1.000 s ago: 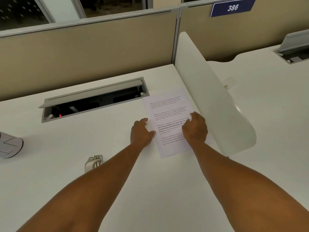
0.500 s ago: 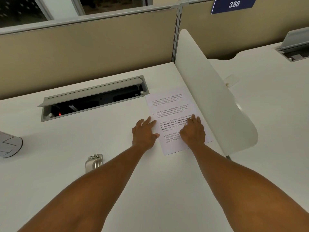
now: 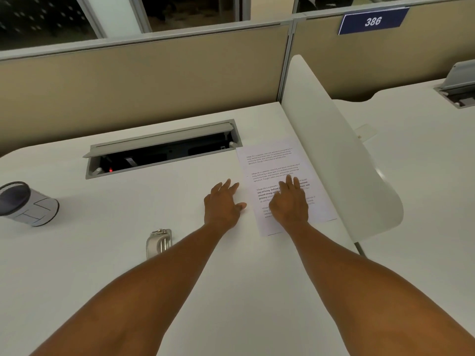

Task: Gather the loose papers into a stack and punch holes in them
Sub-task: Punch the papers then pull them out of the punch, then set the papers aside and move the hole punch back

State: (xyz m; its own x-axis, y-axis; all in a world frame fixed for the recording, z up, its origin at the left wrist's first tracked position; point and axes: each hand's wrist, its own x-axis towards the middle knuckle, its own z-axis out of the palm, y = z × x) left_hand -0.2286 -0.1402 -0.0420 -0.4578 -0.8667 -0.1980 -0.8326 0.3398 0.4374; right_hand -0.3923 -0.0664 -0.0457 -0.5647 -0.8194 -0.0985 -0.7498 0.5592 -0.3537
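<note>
Head view: the papers point(image 3: 272, 160) lie flat near the right edge of the worktop point(image 3: 231, 291), just beside the white divider point(image 3: 334, 155) and close to the right end of the open cable tray point(image 3: 164, 147). The right hand point(image 3: 289, 204) rests palm down on the lower half of the printed sheet, fingers spread and flat, gripping nothing. The left hand point(image 3: 225, 204) lies open on the bare worktop, its thumb at the left edge of the papers, also holding nothing. The hole punch point(image 3: 158, 243) sits well apart from them, nearer the front edge and to the left of the left forearm. A pen cup point(image 3: 27, 204) lies tipped on its side by the left edge.

Judging from this, the stack is being squared. Pressing from the top alone could let lower sheets slide and fan out on the smooth surface, leaving misaligned holes. The divider is close enough that a sheet edge might ride up against it and curl. Reaching for the punch with the left hand means releasing that side guide.

Count: two hands, one punch, one cup, one cable tray in front and part of a second point(image 3: 460, 86) on the neighbouring desk. How many sheets are stacked cannot be told; only the top one shows.
</note>
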